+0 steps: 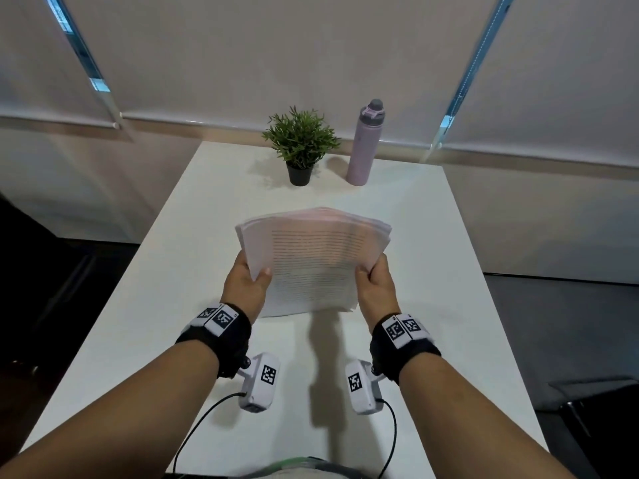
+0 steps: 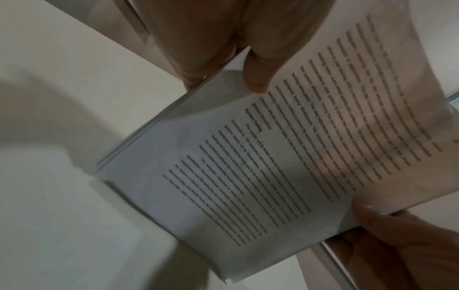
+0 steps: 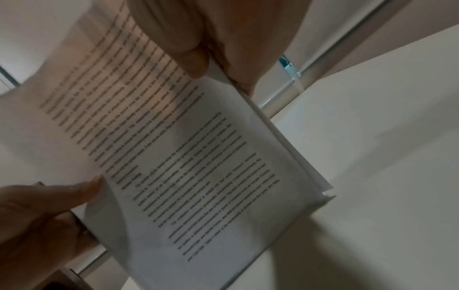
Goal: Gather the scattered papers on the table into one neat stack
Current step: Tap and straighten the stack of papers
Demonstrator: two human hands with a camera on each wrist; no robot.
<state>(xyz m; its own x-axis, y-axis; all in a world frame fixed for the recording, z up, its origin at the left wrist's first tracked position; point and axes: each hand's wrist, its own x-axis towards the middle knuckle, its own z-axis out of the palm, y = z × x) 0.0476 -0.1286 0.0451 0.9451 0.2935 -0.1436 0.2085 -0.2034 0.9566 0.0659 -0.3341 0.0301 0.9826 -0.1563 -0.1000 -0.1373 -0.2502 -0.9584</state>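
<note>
A stack of printed papers [image 1: 313, 262] stands tilted on its lower edge on the white table [image 1: 173, 271], its top edges fanned slightly apart. My left hand [image 1: 247, 283] grips the stack's left edge, thumb on the front sheet. My right hand [image 1: 375, 283] grips the right edge the same way. In the left wrist view the papers [image 2: 261, 166] fill the middle, with my left hand [image 2: 236, 49] above and my right hand [image 2: 387, 235] at lower right. The right wrist view shows the papers [image 3: 186, 157] under my right hand [image 3: 211, 43], with my left hand [image 3: 49, 206] at lower left.
A small potted plant [image 1: 301, 146] and a lilac water bottle [image 1: 364, 143] stand at the table's far end. Grey blinds hang behind the table. Dark floor lies to both sides. No loose sheets lie on the visible tabletop.
</note>
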